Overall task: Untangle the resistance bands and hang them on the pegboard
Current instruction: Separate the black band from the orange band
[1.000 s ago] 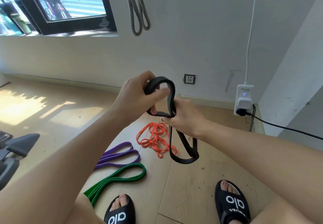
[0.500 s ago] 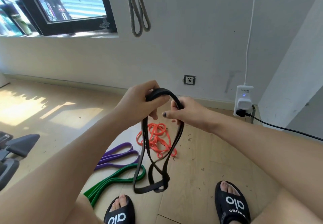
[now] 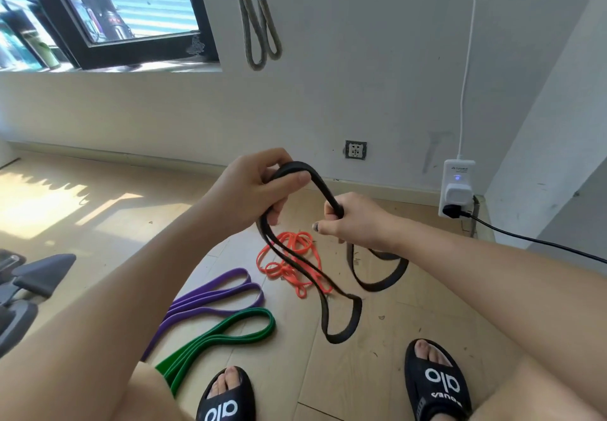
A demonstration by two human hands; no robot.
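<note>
Black band (image 3: 341,317) now split — two loops.

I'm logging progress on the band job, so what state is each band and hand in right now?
black band: held up in both hands, loops dangling, still twisted
left hand: grips the black band's top loop
right hand: grips the black band
orange band: tangled heap on the floor
purple band: folded flat on the floor
green band: folded flat on the floor
grey band: hanging on the wall
</note>
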